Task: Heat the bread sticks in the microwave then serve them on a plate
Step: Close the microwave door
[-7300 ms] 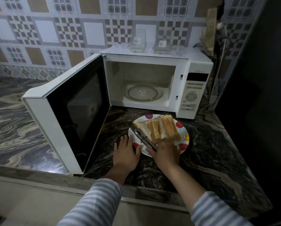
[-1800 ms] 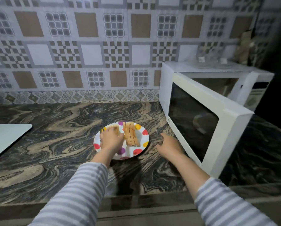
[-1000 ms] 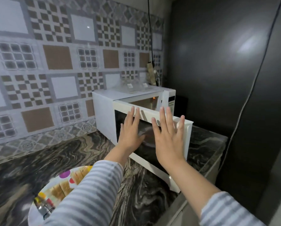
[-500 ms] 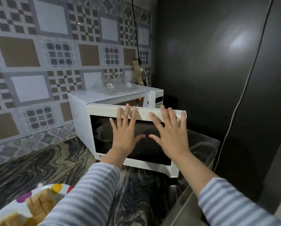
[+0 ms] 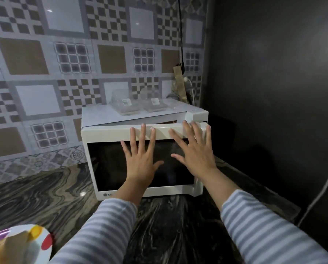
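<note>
- our left hand (image 5: 139, 164) lies flat on the dark glass of the microwave door (image 5: 110, 161), fingers straight and spread, fingertips reaching up onto the door's white top band.
- our right hand (image 5: 194, 155) lies flat beside it on the right part of the same door, fingers also straight and fanned, tips at the door's top edge; neither hand grips anything.
- the door is nearly against the microwave (image 5: 106, 116) body; a thin gap shows along its top right, where a small orange light (image 5: 174, 121) glows.
- the microwave stands on the dark marbled surface (image 5: 37, 195) in the corner, between the patterned tile wall (image 5: 71, 60) and a dark panel (image 5: 273, 77) on the right.
- the spotted plate (image 5: 42, 242) sits at the lower left edge of view, well apart from the microwave, with pale brown bread sticks (image 5: 11, 248) on it; they are blurred and cut off by the frame.
- on top of the microwave rest clear plastic containers (image 5: 124, 104) with small labels.
- a black cable (image 5: 180, 31) hangs down the wall to a socket area behind the microwave's right rear corner.
- both our sleeves (image 5: 262, 233) are grey and white striped.
</note>
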